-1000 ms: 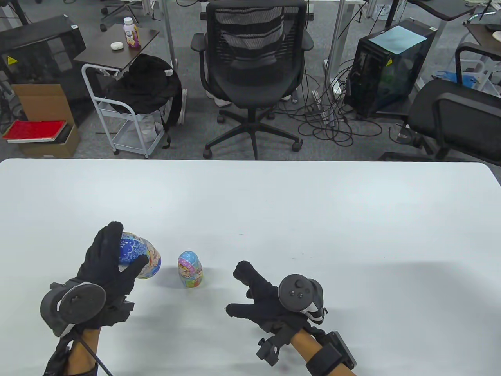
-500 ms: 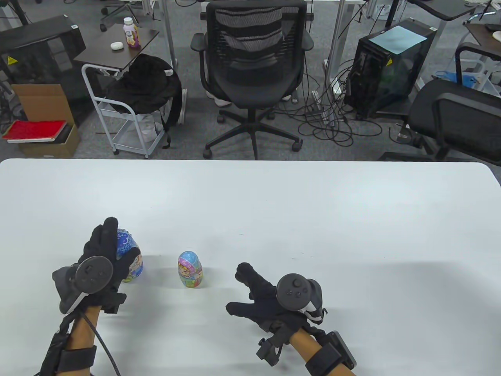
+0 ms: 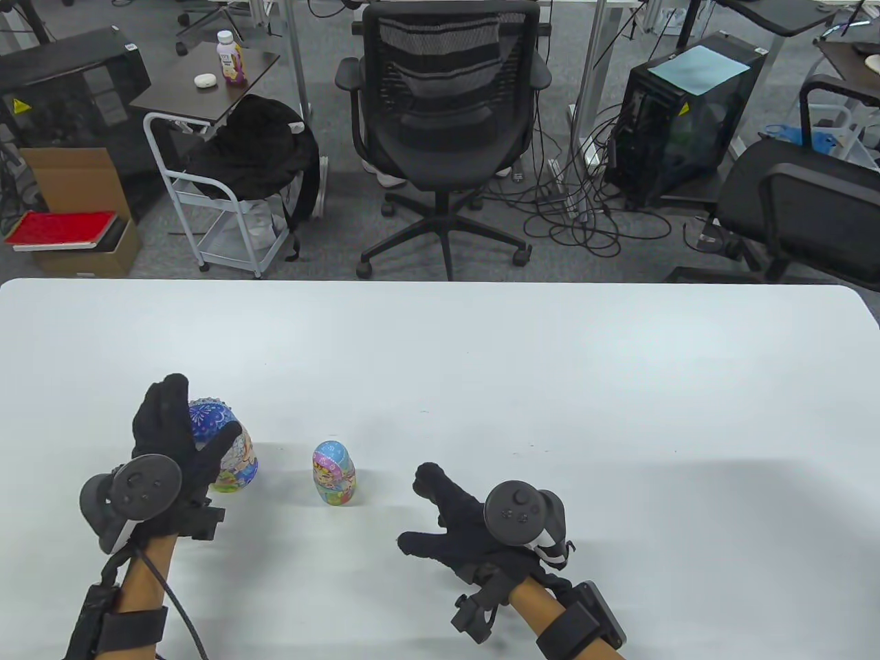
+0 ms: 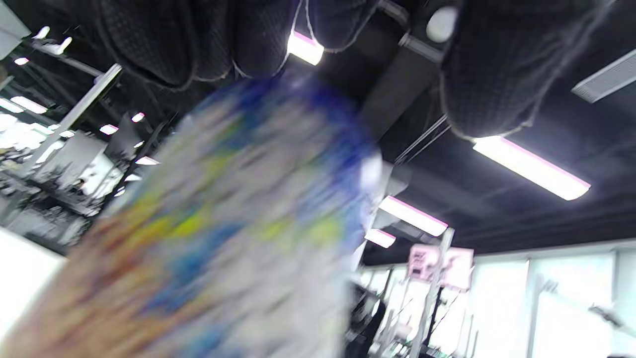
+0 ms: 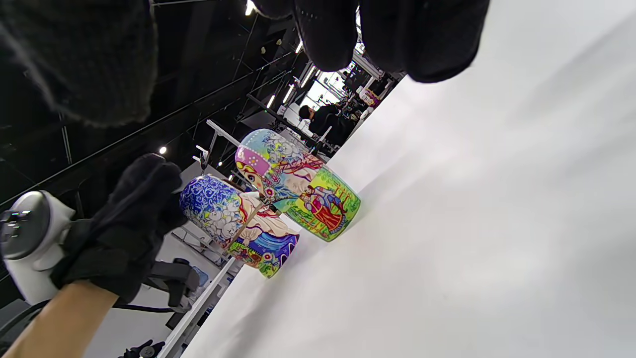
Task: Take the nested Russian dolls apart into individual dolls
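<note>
Standing upright, both dolls (image 3: 334, 474) wear bright painted patterns.

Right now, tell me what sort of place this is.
Most likely an office or lab workspace. Beyond the white table stand a black mesh office chair, a desktop computer tower with tangled cables on grey carpet, and a rolling cart.

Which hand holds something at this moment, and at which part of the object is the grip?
The left hand grips the larger doll around its blue head end; its base meets the table. The right hand holds nothing, fingers spread, apart from the smaller doll.
</note>
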